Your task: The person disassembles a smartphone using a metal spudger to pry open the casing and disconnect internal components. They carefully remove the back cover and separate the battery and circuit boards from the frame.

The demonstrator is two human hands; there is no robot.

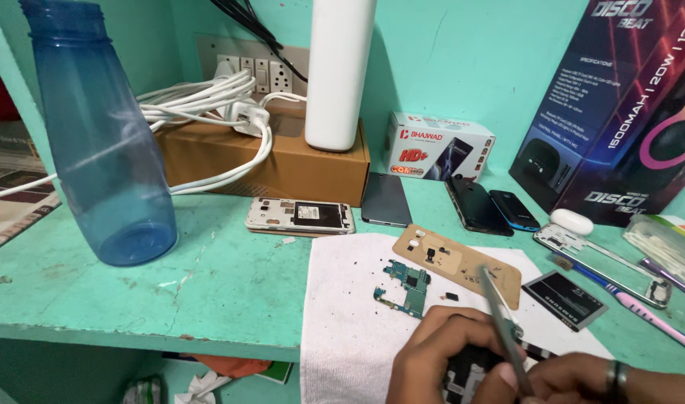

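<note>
My left hand (432, 359) grips a dark phone body (469, 370) at the front edge of a white cloth (342, 322). My right hand (582, 378), with rings on a finger, holds metal tweezers (499, 310) whose tips point up and away over the cloth. On the cloth lie a small green circuit board (410, 288), a tiny dark part (451, 298) and a gold phone back cover (454, 262). A flat black battery (565, 299) rests at the cloth's right edge.
A blue plastic bottle (103, 142) stands at left on the turquoise shelf (170, 284). Behind are a brown box (282, 161) with white cables, an opened phone (300, 215), several other phones (477, 202), a silver phone frame (604, 258), a pink toothbrush (649, 314) and cardboard boxes.
</note>
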